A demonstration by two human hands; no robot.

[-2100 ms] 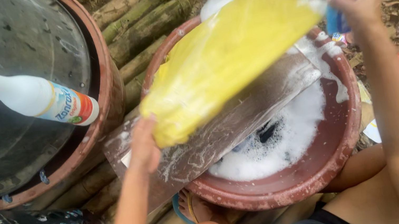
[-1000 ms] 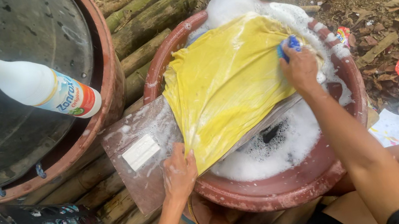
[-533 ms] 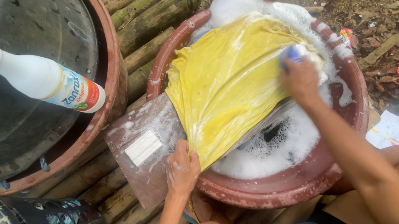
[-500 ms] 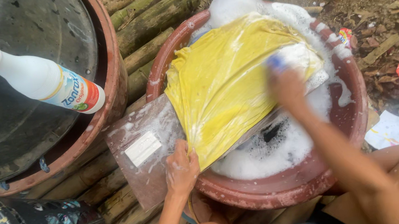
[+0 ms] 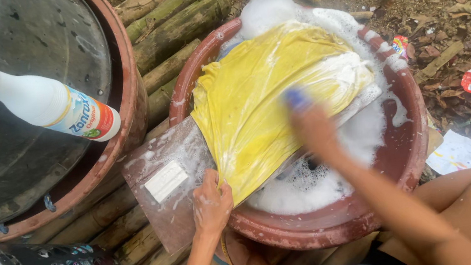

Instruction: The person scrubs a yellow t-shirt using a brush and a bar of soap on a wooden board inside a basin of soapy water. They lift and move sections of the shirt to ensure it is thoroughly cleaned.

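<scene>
The left hand (image 5: 211,200) pinches the bottom end of the wet yellow cloth (image 5: 261,97) on the board (image 5: 165,162). The cloth stretches up from this hand over the soapy red tub (image 5: 326,228). The right hand (image 5: 312,128), blurry, grips a blue brush (image 5: 296,97) on the cloth.

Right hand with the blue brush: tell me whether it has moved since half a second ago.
Yes. The right hand slid down the yellow cloth, away from the basin far rim.
</scene>
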